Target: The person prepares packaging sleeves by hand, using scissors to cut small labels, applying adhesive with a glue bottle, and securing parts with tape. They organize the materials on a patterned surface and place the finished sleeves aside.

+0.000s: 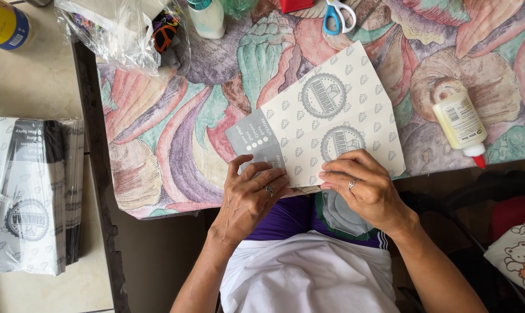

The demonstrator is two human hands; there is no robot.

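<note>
Fingers (256, 174) of the left hand (248, 200) lie curled and flat on the grey side panel of a printed paper bag (332, 113), pressing down rather than pinching; fingers (346, 165) of the right hand (369, 194) are likewise bent over the near edge of the bag's pale patterned face, holding the paper against the table. Neither hand encloses the sheet: both press it from above. The bag lies tilted on the shell-patterned tablecloth (175, 139), its near corner at the table's front edge just above the person's lap. Judged from this pose, a crease is being set along the boundary between grey panel and patterned face; it would be done well by keeping the edges aligned and running fingertip pressure outward along the fold. Open cloth lies to the left of the bag; to the right, a glue bottle (460, 123) lies on its side, well apart. Blue-handled scissors (339, 14) rest beyond the bag's far corner, and a clear plastic bag (120, 29) sits at the far left. A stack of finished bags (28, 197) lies on a separate surface to the left.
</note>
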